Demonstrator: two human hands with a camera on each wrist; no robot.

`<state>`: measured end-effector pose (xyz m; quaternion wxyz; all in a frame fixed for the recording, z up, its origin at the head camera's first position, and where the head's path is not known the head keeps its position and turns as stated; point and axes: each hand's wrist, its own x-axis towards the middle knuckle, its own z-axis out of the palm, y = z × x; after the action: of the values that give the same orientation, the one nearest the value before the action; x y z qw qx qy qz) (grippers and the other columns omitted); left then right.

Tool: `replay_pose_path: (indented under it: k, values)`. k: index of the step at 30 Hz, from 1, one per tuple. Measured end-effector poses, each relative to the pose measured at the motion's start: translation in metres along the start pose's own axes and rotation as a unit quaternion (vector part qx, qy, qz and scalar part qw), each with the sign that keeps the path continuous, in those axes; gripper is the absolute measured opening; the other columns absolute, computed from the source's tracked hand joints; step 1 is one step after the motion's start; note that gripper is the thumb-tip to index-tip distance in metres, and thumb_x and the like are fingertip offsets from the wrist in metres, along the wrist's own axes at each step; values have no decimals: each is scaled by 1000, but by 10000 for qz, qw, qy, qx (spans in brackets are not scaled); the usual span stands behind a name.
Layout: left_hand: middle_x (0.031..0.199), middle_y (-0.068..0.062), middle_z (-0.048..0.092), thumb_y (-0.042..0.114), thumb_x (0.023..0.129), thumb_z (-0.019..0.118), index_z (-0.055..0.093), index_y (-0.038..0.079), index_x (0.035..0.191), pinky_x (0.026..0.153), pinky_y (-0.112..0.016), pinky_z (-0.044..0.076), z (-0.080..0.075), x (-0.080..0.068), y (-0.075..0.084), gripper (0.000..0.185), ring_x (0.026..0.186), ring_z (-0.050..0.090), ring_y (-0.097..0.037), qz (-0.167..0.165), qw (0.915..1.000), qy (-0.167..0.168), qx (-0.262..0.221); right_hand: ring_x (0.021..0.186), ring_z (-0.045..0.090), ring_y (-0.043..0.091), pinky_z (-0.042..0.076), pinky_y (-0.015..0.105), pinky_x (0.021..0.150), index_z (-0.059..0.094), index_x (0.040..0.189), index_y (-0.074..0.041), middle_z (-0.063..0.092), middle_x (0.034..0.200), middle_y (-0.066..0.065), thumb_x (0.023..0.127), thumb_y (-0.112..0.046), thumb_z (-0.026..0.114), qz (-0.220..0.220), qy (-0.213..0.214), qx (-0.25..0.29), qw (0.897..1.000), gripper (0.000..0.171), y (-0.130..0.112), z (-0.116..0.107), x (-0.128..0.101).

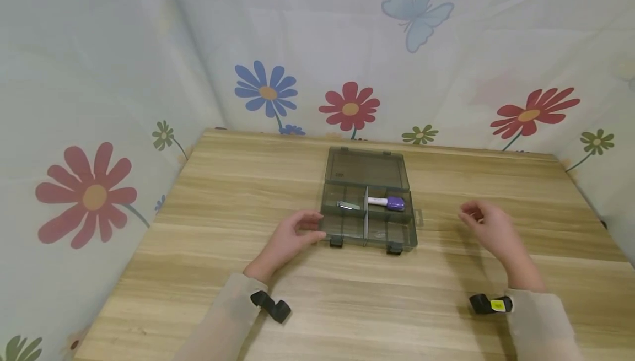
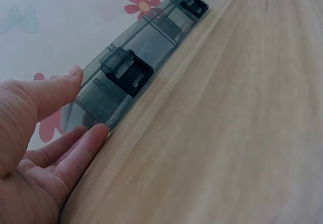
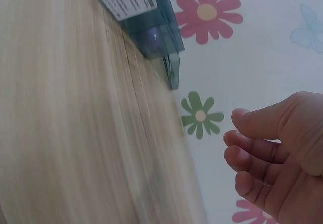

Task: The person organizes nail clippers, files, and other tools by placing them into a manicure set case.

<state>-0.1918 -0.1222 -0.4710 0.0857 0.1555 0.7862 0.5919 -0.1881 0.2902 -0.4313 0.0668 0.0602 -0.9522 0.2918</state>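
Observation:
A grey see-through compartment box (image 1: 342, 245) lies on the table with its lid (image 1: 367, 167) folded back, away from me. My left hand (image 1: 292, 237) touches its left end: in the left wrist view the thumb (image 2: 63, 85) is at the upper edge and a fingertip (image 2: 101, 132) at the bottom corner. A silver nail clipper (image 1: 349, 205) sits in the back left part. In the back right part lies a purple nail polish bottle (image 1: 395, 203) with a white cap. My right hand (image 1: 493, 229), fingers loosely curled and holding nothing, hovers to the right of the box.
The wood-grain table (image 1: 238, 184) meets a flower-printed curtain (image 1: 297, 30) at the back and sides. Two black latches (image 1: 336, 241) hang on the box's front. A hanging tab (image 1: 419, 217) sticks out on its right side, and a white label (image 3: 128, 0) is on that end.

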Motion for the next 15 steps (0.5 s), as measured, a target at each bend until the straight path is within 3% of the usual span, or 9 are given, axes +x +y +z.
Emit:
replay_pose_path:
  k: [10, 15]
  values:
    - [119, -17, 58, 13, 84, 70, 57, 1, 120, 83, -37, 49, 0, -1, 1, 41, 106, 57, -32, 9, 10000, 9, 8, 70, 55, 19, 47, 31, 60, 61, 95, 3, 60, 78, 7, 88, -3, 62, -670, 135, 74, 9976, 9, -28, 19, 6]
    - [120, -17, 57, 14, 84, 70, 56, 1, 121, 83, -36, 49, 0, -1, 2, 42, 107, 56, -31, -29, 10000, -19, 3, 71, 55, 19, 47, 31, 61, 61, 95, 3, 61, 80, 7, 87, -1, 62, -802, 60, 127, 9967, 9, -39, 26, 7]
